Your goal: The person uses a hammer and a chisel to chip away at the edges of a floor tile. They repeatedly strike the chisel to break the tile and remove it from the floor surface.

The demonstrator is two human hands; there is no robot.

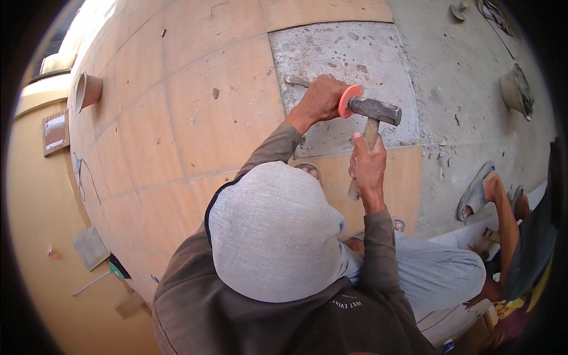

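My left hand [321, 97] grips a chisel [296, 80] with a round orange hand guard [345, 102]. The chisel lies low over a rough grey patch of exposed mortar bed [337, 53], its blade pointing left towards the edge of the adjoining tan tiles [222, 102]. My right hand [372, 167] is closed around the wooden handle of a club hammer [384, 111]. The steel hammer head is at the guard side of the chisel; whether the two touch cannot be told. Small chips and dark lumps are scattered on the patch.
Another person's foot in a sandal [475, 191] is at the right, on bare concrete. A bucket [514, 91] stands at the upper right and another bucket [88, 91] at the upper left. A trowel [458, 12] lies at the top right. A loose grey tile [91, 248] is at the lower left.
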